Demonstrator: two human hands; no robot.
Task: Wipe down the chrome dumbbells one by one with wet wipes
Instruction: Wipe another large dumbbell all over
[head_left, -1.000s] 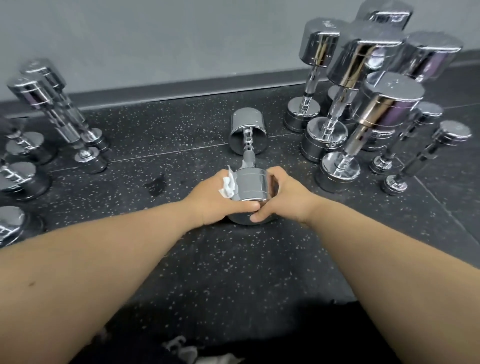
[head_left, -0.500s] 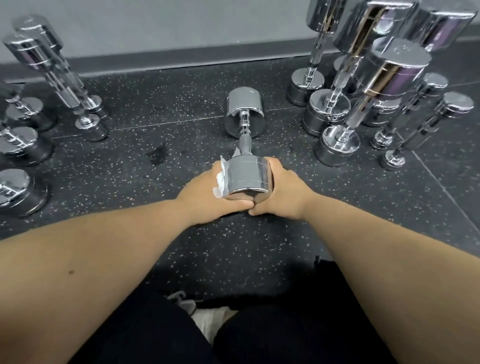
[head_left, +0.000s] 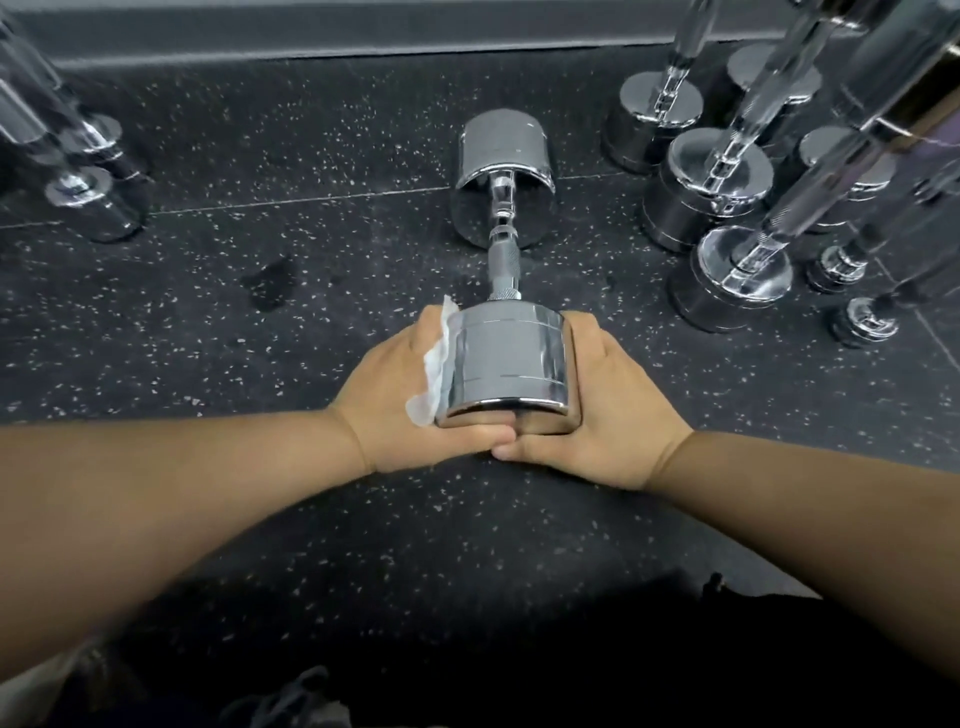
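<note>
One chrome dumbbell (head_left: 503, 265) lies on speckled floor (head_left: 311, 156), handle pointing away. Left hand (head_left: 389, 400) fingers grasp wet wipe (head_left: 434, 374) against near head's left side. Right hand (head_left: 608, 415) fingers clasp right side. Thumbs meet at end face. Upright dumbbells (head_left: 711, 182) stand right.

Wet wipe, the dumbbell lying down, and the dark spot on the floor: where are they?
wet wipe (head_left: 435, 364): head view, the middle of the white sheet.
lying dumbbell (head_left: 506, 353): head view, the top of its near chrome head.
dark spot (head_left: 270, 283): head view, the middle of the stain.
</note>
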